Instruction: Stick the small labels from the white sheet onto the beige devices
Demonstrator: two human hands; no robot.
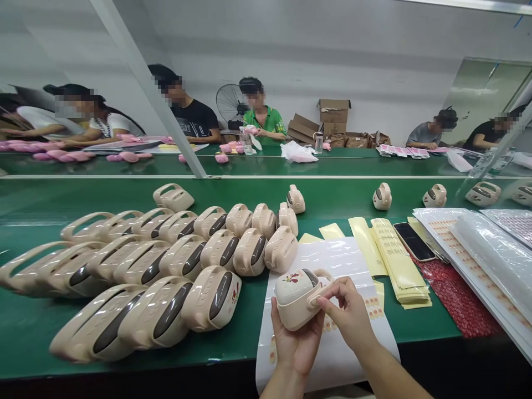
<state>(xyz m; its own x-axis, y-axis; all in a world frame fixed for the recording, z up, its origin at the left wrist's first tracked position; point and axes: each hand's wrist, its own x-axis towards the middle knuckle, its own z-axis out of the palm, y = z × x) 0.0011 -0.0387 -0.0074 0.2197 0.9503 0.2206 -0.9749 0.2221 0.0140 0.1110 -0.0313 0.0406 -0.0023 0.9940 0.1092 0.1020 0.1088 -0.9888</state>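
Note:
A cream portable speaker (296, 299) with a mesh front, a red figure printed on it and a carry handle is held over a white sheet. My left hand (297, 343) cups it from below, fingers wrapped round its base. The thumb and fingers of my right hand (344, 310) are closed at the end of its handle, on the right side. Whether a small sticker is under those fingertips I cannot tell. Beneath the speaker, the white sticker sheet (332, 371) carries rows of small orange stickers, partly hidden by my hands.
Rows of similar speakers (216, 299) stand to the left. Yellow sticker strips (401, 271), a phone (414, 241), red bubble wrap (455, 299) and plastic-covered sheets (494, 249) lie to the right. More speakers stand along the green belt (332, 194) behind. Several people work opposite.

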